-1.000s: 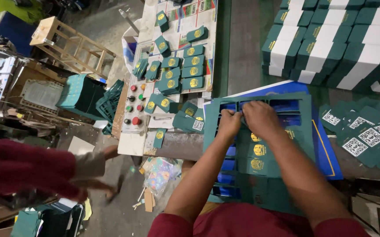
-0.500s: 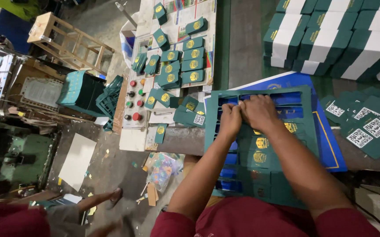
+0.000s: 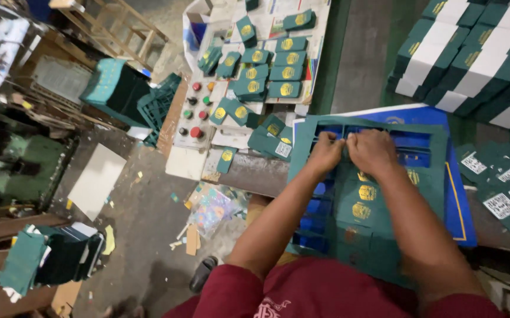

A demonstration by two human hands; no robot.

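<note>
Both hands are on the big green die-cut sheet (image 3: 378,194), which lies over a blue board (image 3: 458,194) right in front of the person. The left hand (image 3: 325,154) and the right hand (image 3: 371,152) sit side by side, nearly touching, at the sheet's far end, fingers curled and pinched on the thin green strip of waste between the cut-outs. Whether that strip has torn free I cannot tell.

Progress, as I judge it: the far rows of the sheet are already open, blue showing through the windows, and more gaps run down its left edge. Several gold-stamped pieces (image 3: 367,193) sit in the sheet's middle, with the near part under the arms unstripped, so perhaps half is left.

Left of the sheet, loose green blanks (image 3: 270,73) lie spread on a table beside a button panel (image 3: 195,112). Right of it, more blanks (image 3: 505,188); beyond, stacked green-and-white bundles (image 3: 473,56).
</note>
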